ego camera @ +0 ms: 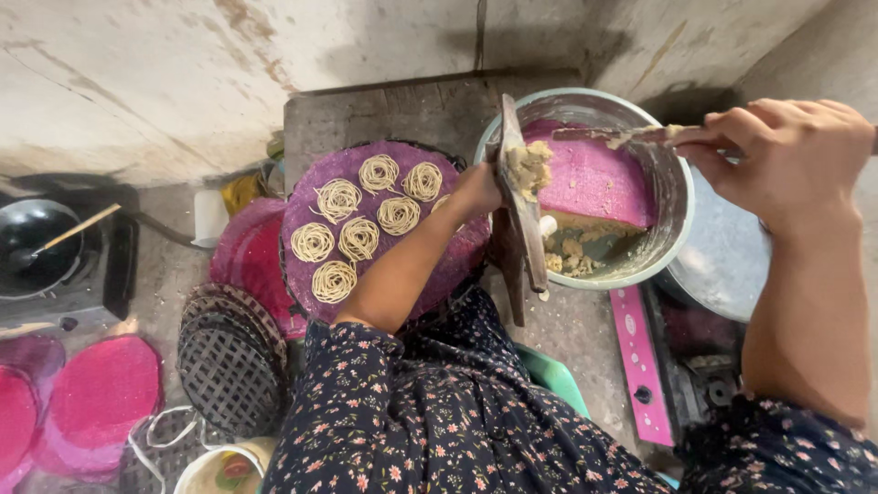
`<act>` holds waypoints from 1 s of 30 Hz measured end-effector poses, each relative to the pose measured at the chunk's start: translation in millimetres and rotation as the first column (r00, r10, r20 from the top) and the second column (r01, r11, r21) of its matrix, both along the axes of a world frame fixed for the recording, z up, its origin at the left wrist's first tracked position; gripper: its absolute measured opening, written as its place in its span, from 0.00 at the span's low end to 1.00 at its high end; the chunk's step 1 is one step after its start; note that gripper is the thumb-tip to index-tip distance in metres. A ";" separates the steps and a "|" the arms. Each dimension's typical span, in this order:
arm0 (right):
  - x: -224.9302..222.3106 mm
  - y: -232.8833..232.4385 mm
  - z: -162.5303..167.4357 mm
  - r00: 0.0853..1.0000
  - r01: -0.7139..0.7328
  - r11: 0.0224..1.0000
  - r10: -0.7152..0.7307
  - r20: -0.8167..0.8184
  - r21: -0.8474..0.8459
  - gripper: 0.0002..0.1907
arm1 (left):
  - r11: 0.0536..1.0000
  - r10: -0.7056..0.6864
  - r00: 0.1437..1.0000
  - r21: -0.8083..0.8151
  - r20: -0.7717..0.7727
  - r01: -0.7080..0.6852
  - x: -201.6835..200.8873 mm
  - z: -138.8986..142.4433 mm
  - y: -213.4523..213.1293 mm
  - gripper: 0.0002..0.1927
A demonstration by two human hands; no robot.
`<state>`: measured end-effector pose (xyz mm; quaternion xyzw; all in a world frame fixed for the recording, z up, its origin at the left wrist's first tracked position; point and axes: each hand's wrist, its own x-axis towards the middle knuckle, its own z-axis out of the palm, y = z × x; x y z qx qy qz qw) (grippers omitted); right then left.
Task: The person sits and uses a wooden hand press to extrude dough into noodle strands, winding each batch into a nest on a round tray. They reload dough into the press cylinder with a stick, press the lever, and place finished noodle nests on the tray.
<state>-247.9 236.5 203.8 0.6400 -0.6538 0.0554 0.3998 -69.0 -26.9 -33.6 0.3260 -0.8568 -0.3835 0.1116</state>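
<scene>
Purple woven mat [366,192] lies at the centre, bearing seven pale noodle coils [358,238] arranged in loose rows; just to its right stands a round metal bowl [672,220] with a purple cloth [594,178] draped inside it and crumbly beige dough [572,256] at the bottom. Left hand [480,187] closes around a dark wooden press [517,201], gripping it near the upper end, so that the tool stands tilted over the bowl's near rim; a lump of dough [530,166] clings to the press by the fingers. Right hand [786,151] reaches in from the right, its fingers pinched tight on a flat wooden stick [613,135] smeared with dough; the stick's tip lies above the bowl, close to the press. Left of the mat, stacked dark woven trays [229,352] rest on the floor, with pink and purple mats [101,389] further left; a black pan [32,242] holding a wooden stick sits at the far left edge. A pink-fronted appliance [640,366] lies below the bowl; floral dark sleeves [439,412] fill the lower frame.
</scene>
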 end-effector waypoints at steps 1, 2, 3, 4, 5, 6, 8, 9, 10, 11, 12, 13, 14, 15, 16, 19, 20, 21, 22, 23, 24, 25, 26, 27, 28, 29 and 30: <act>-0.8 0.8 -1.7 1.000 0.003 1.000 -0.003 -0.004 -0.001 0.12 | 0.999 -0.015 0.999 -0.037 0.037 0.016 -1.1 1.7 4.2 0.21; 3.0 -3.6 -8.8 0.999 -0.026 0.999 0.025 0.037 0.042 0.10 | 0.999 -0.031 1.000 -0.011 0.005 0.031 -1.6 3.1 8.6 0.21; 4.8 -7.2 -12.3 0.996 -0.056 0.995 0.050 0.073 0.077 0.08 | 0.999 -0.048 0.998 0.007 -0.034 0.048 -2.9 4.7 12.2 0.21; 6.6 -10.0 -14.0 0.994 -0.079 0.992 0.071 0.085 0.096 0.10 | 0.998 -0.064 0.995 0.024 -0.072 0.066 -3.3 5.8 15.0 0.21; 9.6 -12.9 -15.2 0.991 -0.103 0.988 0.092 0.100 0.117 0.11 | 0.997 -0.075 0.997 -0.020 -0.024 0.075 -4.5 6.3 17.7 0.19; 12.8 -15.2 -15.3 0.986 -0.130 0.982 0.113 0.120 0.140 0.13 | 0.995 -0.083 0.996 -0.061 0.028 0.085 -4.4 6.1 19.3 0.18; 22.9 -24.5 -19.5 0.989 -0.142 0.969 0.131 0.064 0.203 0.14 | 0.993 -0.089 0.994 -0.067 0.066 0.094 -3.6 3.1 22.1 0.16; 30.1 -29.6 -25.0 0.989 -0.149 0.961 0.144 0.041 0.235 0.14 | 0.995 -0.087 0.995 -0.037 0.050 0.089 -3.0 0.7 22.7 0.17; 38.1 -35.3 -33.3 0.988 -0.154 0.951 0.154 0.023 0.269 0.13 | 0.996 -0.084 0.996 -0.013 0.030 0.084 -2.6 -2.1 23.3 0.18; 44.1 -42.5 -42.2 0.986 -0.158 0.942 0.165 0.000 0.297 0.12 | 0.995 -0.097 0.995 -0.019 0.025 0.097 -2.0 -4.8 23.0 0.18; 46.5 -47.7 -50.0 0.984 -0.160 0.933 0.177 -0.025 0.322 0.11 | 0.994 -0.110 0.994 -0.027 0.020 0.110 -1.9 -7.1 22.1 0.18; 45.1 -50.2 -55.2 0.982 -0.163 0.929 0.184 -0.031 0.332 0.10 | 0.992 -0.122 0.992 -0.032 0.018 0.123 -1.3 -9.2 21.0 0.18; 41.7 -50.8 -58.4 0.980 -0.170 0.924 0.194 -0.036 0.341 0.10 | 0.993 -0.108 0.994 -0.039 0.014 0.109 -1.0 -10.8 19.7 0.17; 36.8 -50.8 -59.7 0.978 -0.178 0.922 0.205 -0.045 0.344 0.09 | 0.994 -0.092 0.996 -0.055 0.009 0.092 -0.4 -11.1 16.5 0.15; 27.7 -46.5 -55.3 0.981 -0.179 0.942 0.194 -0.026 0.283 0.09 | 0.994 -0.075 0.997 -0.074 -0.005 0.075 -0.6 -10.5 13.1 0.14; 1.1 -19.2 -25.3 0.989 -0.108 0.971 0.084 0.121 0.211 0.11 | 0.998 -0.067 0.995 0.004 -0.074 0.067 2.6 -5.0 2.5 0.20; -4.4 -8.8 -14.3 0.989 -0.109 0.985 0.094 0.112 0.136 0.14 | 0.998 -0.052 0.994 0.014 -0.098 0.053 2.9 -2.8 0.0 0.21; -7.9 -0.8 -4.8 0.989 -0.111 0.992 0.104 0.104 0.062 0.17 | 0.999 -0.037 0.992 0.027 -0.120 0.040 3.6 -0.6 -0.8 0.23; -9.4 3.4 1.6 0.978 -0.137 0.989 0.126 0.164 0.062 0.15 | 0.998 -0.022 0.990 0.047 -0.136 0.029 3.3 0.5 -1.0 0.24; -8.6 7.0 5.8 0.963 -0.163 0.985 0.145 0.228 0.062 0.13 | 1.000 -0.020 0.995 0.019 -0.100 0.022 2.5 1.5 0.2 0.24; -6.5 6.6 6.9 0.967 -0.150 0.986 0.131 0.220 0.073 0.13 | 1.000 -0.019 0.998 -0.013 -0.067 0.018 1.8 2.7 2.9 0.23; -3.9 6.6 7.2 0.970 -0.137 0.987 0.117 0.212 0.084 0.13 | 0.999 -0.021 0.999 -0.051 -0.037 0.019 -0.7 5.1 4.5 0.22; -0.7 2.4 4.3 0.988 -0.083 0.991 0.068 0.137 0.107 0.14 | 0.998 -0.028 0.999 -0.054 -0.020 0.027 -3.1 7.5 6.9 0.22; 2.5 0.4 1.8 0.998 -0.026 0.991 0.018 0.065 0.131 0.16 | 0.998 -0.036 0.999 -0.053 0.003 0.036 -3.8 9.1 10.4 0.23; 5.1 -2.3 -1.0 0.997 -0.040 0.990 0.029 0.076 0.138 0.15 | 0.998 -0.045 0.999 -0.052 0.025 0.047 -5.0 11.3 13.2 0.23; 5.4 -5.1 -1.4 0.996 -0.053 0.988 0.042 0.081 0.142 0.14 | 0.996 -0.051 0.998 -0.078 0.029 0.053 -6.2 13.5 16.1 0.22; 5.4 -7.0 -1.0 0.995 -0.069 0.987 0.057 0.083 0.145 0.13 | 0.993 -0.054 0.998 -0.104 0.030 0.057 -7.2 15.6 18.9 0.21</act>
